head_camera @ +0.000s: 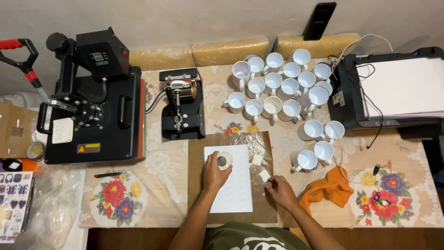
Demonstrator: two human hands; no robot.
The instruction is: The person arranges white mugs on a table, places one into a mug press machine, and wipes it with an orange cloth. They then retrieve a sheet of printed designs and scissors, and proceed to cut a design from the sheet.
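My left hand grips a pale roll of tape and holds it over a white sheet of paper on a brown board. My right hand pinches a small pale strip of tape at the board's right edge. Another small tape piece lies on clear film on the board, just above it.
Several white mugs crowd the table behind the board. A small mug press and a big black heat press stand at the left, a printer with white paper at the right. An orange cloth lies beside my right hand.
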